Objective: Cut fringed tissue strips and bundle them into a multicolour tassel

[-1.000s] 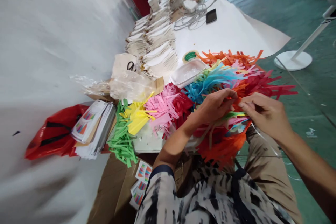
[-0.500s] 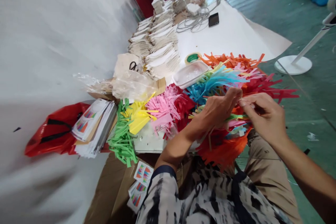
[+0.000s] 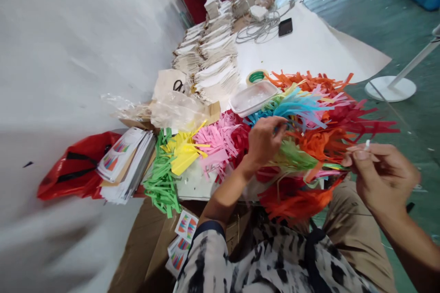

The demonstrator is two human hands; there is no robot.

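Note:
My left hand (image 3: 264, 139) reaches into the blue paper fringe (image 3: 292, 110), its fingers curled on the strips. My right hand (image 3: 381, 176) is drawn out to the right, pinched on a thin white string end (image 3: 367, 143), with a bundle of coloured fringes (image 3: 309, 153) strung between the two hands. Piles of cut paper fringe lie around them: orange (image 3: 295, 201), red (image 3: 357, 121), pink (image 3: 215, 139), yellow (image 3: 182, 151) and green (image 3: 160, 181).
A clear plastic tray (image 3: 252, 97) and a tape roll (image 3: 256, 76) lie behind the fringes. Printed cards (image 3: 122, 165) and a red bag (image 3: 74, 165) sit at left, and stacked paper bags (image 3: 209, 55) run back. A phone (image 3: 285, 26) and cables lie on white paper; a fan base (image 3: 390, 88) stands right.
My hands were pinched together over the fringes; now the right hand has pulled away to the right with the string, and the left has moved up to the blue fringe.

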